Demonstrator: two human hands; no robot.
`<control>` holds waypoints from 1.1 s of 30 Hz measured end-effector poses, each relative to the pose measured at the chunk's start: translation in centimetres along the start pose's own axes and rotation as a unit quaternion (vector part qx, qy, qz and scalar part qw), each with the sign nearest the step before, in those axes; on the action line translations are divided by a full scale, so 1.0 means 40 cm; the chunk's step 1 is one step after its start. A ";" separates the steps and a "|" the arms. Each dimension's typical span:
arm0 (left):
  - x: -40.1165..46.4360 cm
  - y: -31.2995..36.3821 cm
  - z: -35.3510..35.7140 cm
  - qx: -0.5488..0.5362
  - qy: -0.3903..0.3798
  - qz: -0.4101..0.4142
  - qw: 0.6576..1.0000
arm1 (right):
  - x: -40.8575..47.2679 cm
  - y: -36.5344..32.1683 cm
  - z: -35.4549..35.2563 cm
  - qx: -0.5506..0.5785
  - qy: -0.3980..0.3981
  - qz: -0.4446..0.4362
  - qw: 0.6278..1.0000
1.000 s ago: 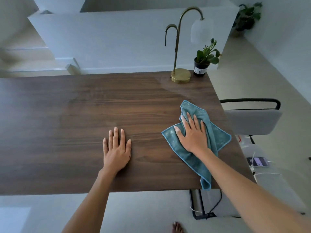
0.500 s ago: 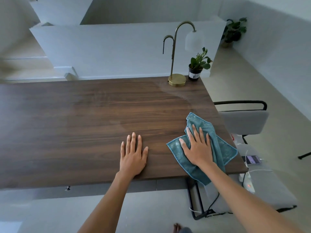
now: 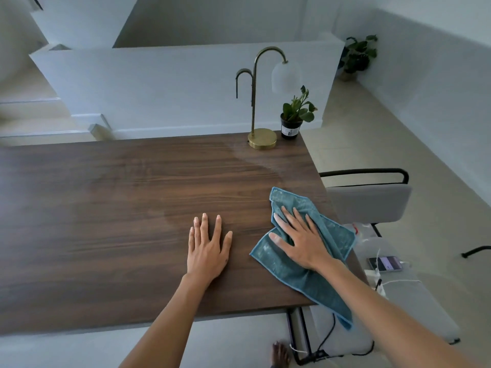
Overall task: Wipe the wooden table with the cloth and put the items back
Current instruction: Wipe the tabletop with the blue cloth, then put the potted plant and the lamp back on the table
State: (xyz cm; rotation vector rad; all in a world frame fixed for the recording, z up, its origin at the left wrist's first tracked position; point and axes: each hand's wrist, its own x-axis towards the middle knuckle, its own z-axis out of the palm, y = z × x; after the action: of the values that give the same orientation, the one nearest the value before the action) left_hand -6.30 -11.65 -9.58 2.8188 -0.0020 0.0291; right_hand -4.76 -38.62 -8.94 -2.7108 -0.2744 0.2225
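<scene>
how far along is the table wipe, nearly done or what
Partly done: a damp sheen arcs over the table from the lamp. In hand: the right hand presses the cloth flat near the right edge, left hand bracing. Left: remaining tabletop.

Right hand (image 3: 303,241) lay flat on teal cloth (image 3: 297,277) near wooden table's (image 3: 119,208) right edge; left hand (image 3: 207,248) lay flat on bare wood. Lamp (image 3: 261,138) and potted plant (image 3: 292,123) stood at far corner.

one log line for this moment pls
phase: wiping | right hand: flat on blue cloth, near right edge of table | left hand: flat on bare wood | lamp, potted plant: far corner
</scene>
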 end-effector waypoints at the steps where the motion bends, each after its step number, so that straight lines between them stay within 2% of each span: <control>1: 0.018 0.023 0.006 -0.005 0.000 -0.003 1.000 | 0.004 0.000 -0.008 0.040 -0.004 0.005 0.999; 3: 0.058 0.067 0.013 -0.009 -0.008 0.005 1.000 | 0.028 0.004 -0.033 0.104 0.033 0.020 0.994; 6: 0.128 0.125 0.009 -0.007 -0.015 0.015 1.000 | 0.108 0.033 -0.091 0.090 0.114 0.029 0.989; 16: 0.362 0.279 -0.011 0.025 -0.036 0.045 0.998 | 0.366 0.222 -0.259 -0.003 0.077 0.046 0.996; 26: 0.669 0.436 -0.036 0.037 -0.078 0.088 0.992 | 0.582 0.341 -0.320 0.062 0.091 0.084 0.990; 29: 0.764 0.489 -0.033 0.001 -0.089 0.084 0.992 | 0.653 0.371 -0.350 0.099 0.134 0.066 0.984; 33: 0.875 0.542 -0.011 -0.078 -0.107 0.058 0.990 | 0.743 0.408 -0.377 0.163 0.120 0.067 0.977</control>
State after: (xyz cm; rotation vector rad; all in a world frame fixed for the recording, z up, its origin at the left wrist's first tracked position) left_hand 28.57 -32.00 -1.56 2.6471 -0.2079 -0.2353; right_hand 29.54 -52.33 -5.40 -2.3993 0.0163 -0.0238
